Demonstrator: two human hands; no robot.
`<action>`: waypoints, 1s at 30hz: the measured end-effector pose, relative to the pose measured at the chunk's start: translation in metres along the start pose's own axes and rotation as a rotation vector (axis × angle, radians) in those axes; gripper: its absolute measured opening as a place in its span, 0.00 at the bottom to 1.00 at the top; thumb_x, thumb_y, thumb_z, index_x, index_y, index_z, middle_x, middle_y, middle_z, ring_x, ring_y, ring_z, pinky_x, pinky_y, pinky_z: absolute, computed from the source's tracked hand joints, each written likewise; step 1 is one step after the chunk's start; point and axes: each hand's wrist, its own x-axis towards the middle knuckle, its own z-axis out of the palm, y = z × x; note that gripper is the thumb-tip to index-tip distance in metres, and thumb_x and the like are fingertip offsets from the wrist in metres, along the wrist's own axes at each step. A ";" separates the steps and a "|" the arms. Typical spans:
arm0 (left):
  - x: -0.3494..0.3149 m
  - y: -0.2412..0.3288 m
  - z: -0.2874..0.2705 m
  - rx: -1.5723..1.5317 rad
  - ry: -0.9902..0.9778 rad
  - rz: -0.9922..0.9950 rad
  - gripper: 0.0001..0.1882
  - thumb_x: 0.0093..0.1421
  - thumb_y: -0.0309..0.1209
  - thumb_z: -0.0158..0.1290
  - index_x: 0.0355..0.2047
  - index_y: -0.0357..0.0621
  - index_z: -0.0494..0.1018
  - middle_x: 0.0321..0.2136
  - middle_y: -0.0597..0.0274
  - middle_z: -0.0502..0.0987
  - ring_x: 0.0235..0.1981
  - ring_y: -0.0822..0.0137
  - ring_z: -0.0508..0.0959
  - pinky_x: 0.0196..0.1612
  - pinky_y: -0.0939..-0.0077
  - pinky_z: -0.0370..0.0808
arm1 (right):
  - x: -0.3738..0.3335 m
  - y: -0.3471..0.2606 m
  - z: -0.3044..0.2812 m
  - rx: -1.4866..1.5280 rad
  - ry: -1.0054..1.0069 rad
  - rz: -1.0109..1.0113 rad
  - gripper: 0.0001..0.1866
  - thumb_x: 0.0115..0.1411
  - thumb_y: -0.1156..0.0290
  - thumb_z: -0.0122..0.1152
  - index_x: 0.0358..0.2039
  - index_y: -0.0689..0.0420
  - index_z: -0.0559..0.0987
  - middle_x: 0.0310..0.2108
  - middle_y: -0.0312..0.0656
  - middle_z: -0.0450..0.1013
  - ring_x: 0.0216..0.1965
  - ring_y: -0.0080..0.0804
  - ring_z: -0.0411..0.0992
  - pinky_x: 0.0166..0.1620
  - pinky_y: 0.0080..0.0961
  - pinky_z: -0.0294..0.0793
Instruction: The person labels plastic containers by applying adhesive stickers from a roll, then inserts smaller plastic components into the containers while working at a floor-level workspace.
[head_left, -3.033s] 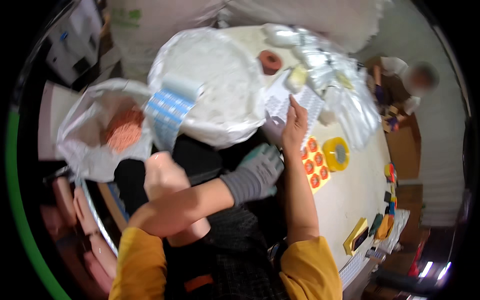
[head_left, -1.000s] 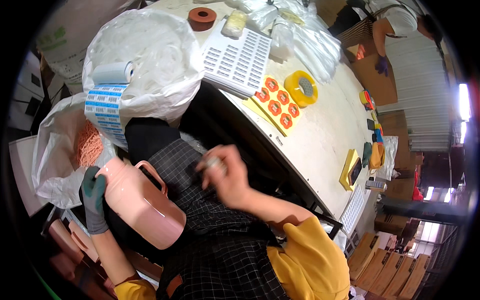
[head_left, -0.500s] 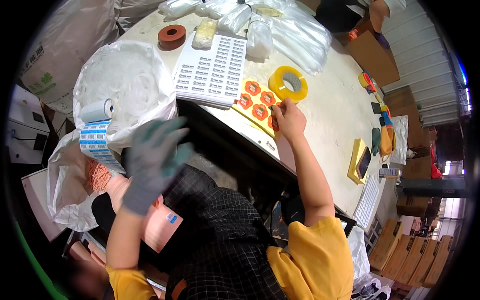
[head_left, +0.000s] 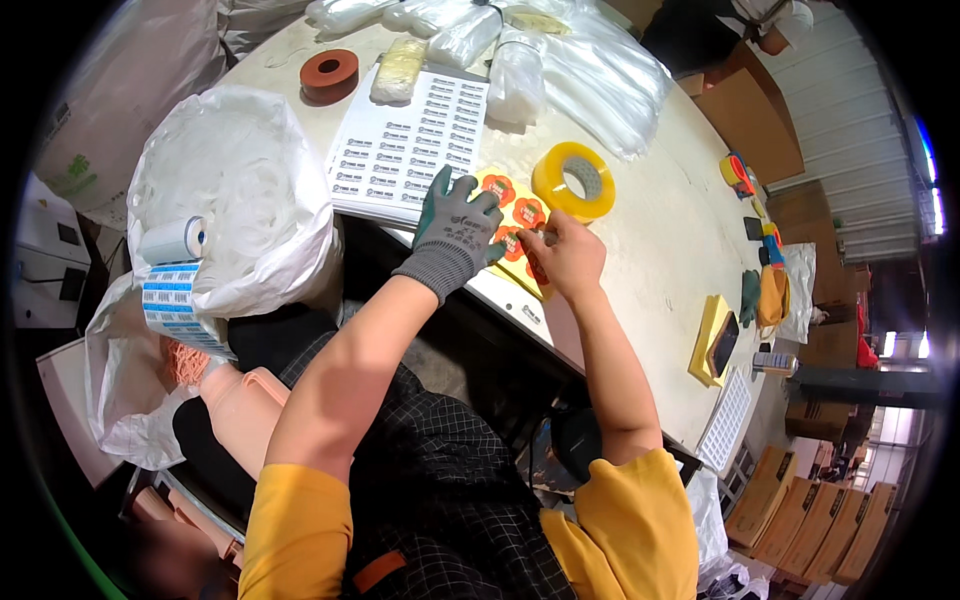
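Note:
A yellow sheet of red flower-shaped stickers lies at the table's near edge. My left hand, in a grey and green work glove, rests over its left side with the fingers spread. At the sheet's right side my bare right hand pinches with thumb and forefinger. The fingertips cover part of a red sticker there; whether it has lifted from the sheet cannot be made out. Just beyond is a roll of clear yellowish tape. Folded pink pieces lie at my lap's left.
White sheets of printed labels bear a wrapped yellowish block. A brown tape roll and clear plastic bags lie farther back. Left stands a white sack with a blue-and-white label roll. Another person is at the far right.
My left hand has moved right and away from me, from above the pink pieces onto the sticker sheet. My right hand stays at the sheet's right side.

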 end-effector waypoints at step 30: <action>-0.445 0.058 -0.039 -0.084 0.599 -0.823 0.43 0.50 0.44 0.71 0.64 0.45 0.67 0.64 0.47 0.68 0.62 0.45 0.68 0.62 0.47 0.69 | -0.130 -0.368 0.043 0.153 -0.854 -1.093 0.27 0.54 0.42 0.73 0.32 0.56 0.80 0.25 0.43 0.78 0.27 0.42 0.79 0.32 0.37 0.76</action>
